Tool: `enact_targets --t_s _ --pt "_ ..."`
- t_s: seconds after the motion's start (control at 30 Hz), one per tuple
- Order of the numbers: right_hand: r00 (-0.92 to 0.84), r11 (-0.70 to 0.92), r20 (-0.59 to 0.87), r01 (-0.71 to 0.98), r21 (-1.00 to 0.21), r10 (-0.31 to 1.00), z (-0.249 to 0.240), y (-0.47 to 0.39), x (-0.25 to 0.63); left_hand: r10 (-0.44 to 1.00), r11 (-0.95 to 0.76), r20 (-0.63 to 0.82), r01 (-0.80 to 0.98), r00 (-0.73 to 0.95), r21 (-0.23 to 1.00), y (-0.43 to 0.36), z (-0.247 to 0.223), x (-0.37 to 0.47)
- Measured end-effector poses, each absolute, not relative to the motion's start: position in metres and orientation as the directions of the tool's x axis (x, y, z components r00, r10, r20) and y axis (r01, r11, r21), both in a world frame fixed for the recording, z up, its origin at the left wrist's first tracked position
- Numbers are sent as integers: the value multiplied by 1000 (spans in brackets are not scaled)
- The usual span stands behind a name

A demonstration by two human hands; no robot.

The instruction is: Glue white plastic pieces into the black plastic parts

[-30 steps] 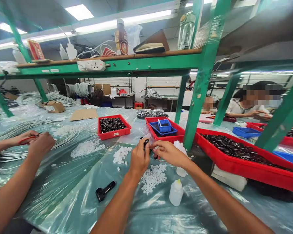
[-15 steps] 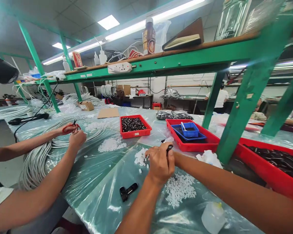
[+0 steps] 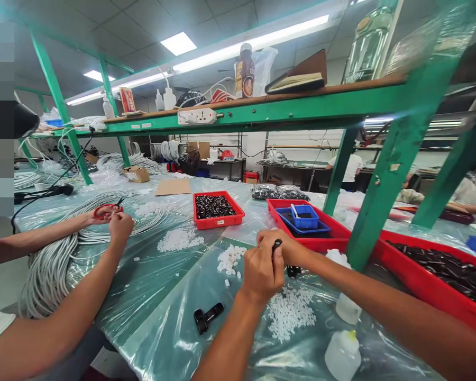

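Observation:
My left hand [image 3: 262, 269] is closed around a small black tubular part [image 3: 276, 244], whose open round end shows beside the thumb. Against its far side, my right hand [image 3: 286, 246] is also closed at the part, though its fingertips are mostly hidden. A black piece [image 3: 293, 271] shows just under my right wrist. Below my hands spreads a pile of tiny white pieces [image 3: 290, 313]; larger white pieces [image 3: 230, 258] lie to the left. Nearer me is a black T-shaped part [image 3: 208, 316].
Squeeze bottles [image 3: 343, 355] stand by my right forearm. Ahead are a red tray of black parts [image 3: 218, 223] and a red tray with blue bins [image 3: 337, 244]. A green post [image 3: 381, 196] rises at right. At left, a co-worker's hands hold red-handled scissors [image 3: 103, 210] by grey cables [image 3: 55, 264].
My right hand has shifted onto the far side of my left hand, and the pale item seen beyond it is out of sight. A second bottle now shows below my right forearm.

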State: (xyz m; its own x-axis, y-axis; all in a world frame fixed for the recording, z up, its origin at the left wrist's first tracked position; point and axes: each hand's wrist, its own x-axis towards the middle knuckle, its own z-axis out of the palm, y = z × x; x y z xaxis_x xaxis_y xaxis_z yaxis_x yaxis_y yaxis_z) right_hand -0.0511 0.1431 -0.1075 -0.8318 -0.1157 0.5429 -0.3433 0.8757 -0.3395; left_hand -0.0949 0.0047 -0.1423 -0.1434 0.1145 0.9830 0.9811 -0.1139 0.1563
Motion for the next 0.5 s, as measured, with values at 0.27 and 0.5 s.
enact_targets --t_s 0.27,0.5 --pt "-594 727 692 -245 -642 411 -74 124 50 395 -339 840 791 -373 510 9 -144 -72" --pt "-646 766 700 -271 -583 305 -71 104 58 606 -509 658 417 -448 753 14 -143 -54"
